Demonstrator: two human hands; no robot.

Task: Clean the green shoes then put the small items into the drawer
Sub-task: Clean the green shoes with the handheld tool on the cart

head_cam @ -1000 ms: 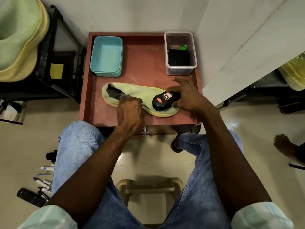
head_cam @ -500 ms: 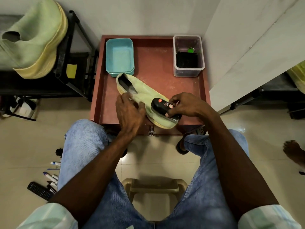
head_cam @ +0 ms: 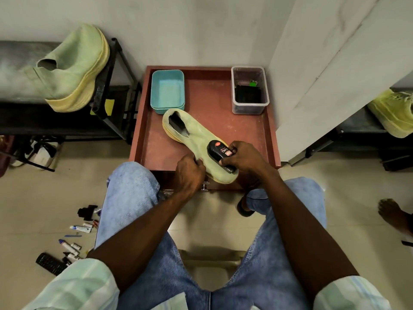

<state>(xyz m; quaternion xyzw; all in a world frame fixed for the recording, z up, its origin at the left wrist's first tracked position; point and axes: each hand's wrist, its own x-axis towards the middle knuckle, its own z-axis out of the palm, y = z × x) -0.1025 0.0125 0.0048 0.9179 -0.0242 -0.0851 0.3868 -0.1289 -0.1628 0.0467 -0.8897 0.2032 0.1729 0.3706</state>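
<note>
Shoe (head_cam: 196,139) lies diagonally in the red drawer (head_cam: 245,130), toe toward you.
Your left hand (head_cam: 190,173) grips its near edge just left of the toe; your right hand (head_cam: 243,156) clamps the black brush (head_cam: 220,154) pressed on the toe.

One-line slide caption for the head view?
Left hand grips a green shoe on the red drawer top while the right hand presses a black polish applicator on it.

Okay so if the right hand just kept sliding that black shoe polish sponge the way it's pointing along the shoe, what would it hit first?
The right hand points up-left along the green shoe. Going straight on, the shoe polish sponge would likely reach the shoe's dark opening first, then the teal tray; depth is hard to judge.
</note>
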